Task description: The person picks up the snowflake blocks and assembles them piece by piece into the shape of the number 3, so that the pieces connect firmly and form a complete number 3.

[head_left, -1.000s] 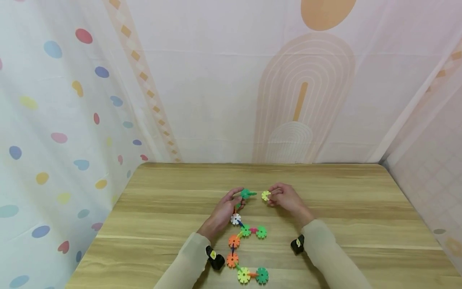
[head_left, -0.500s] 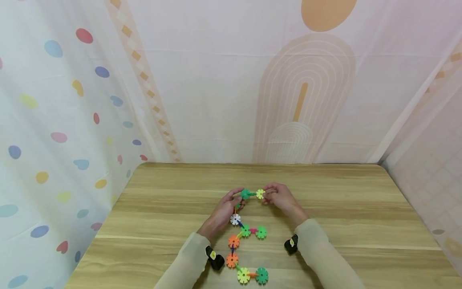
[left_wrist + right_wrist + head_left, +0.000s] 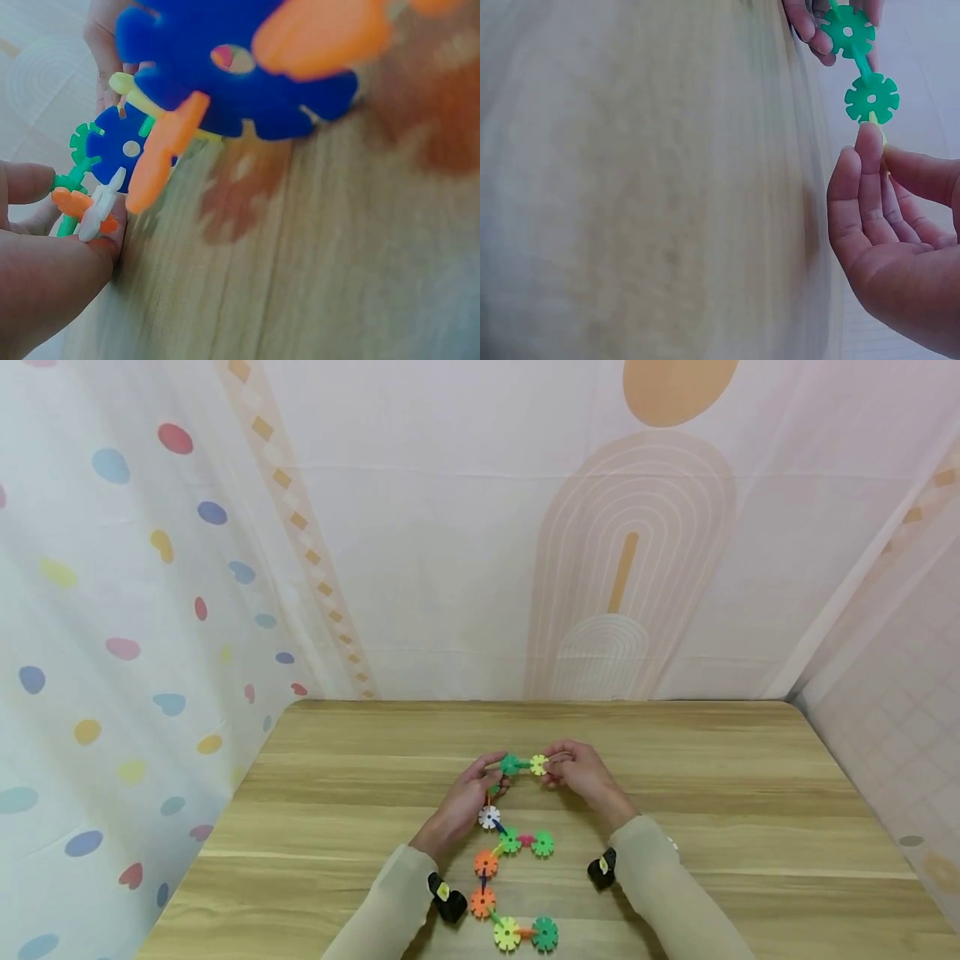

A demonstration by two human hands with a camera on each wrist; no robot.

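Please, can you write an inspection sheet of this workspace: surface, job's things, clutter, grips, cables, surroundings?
Surface: wooden table, light grain.
Job's things: chain of snowflake discs lying flat; green disc and yellow disc at its far end.
Clutter: nothing seen.
Grips: left hand pinches the green disc; right hand pinches the yellow disc.
Cables: nothing seen; a black wrist camera on each sleeve.
Surroundings: patterned fabric walls on three sides.

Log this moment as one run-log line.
left hand: holds green disc | right hand: pinches yellow disc | discs: joined | chain: on table
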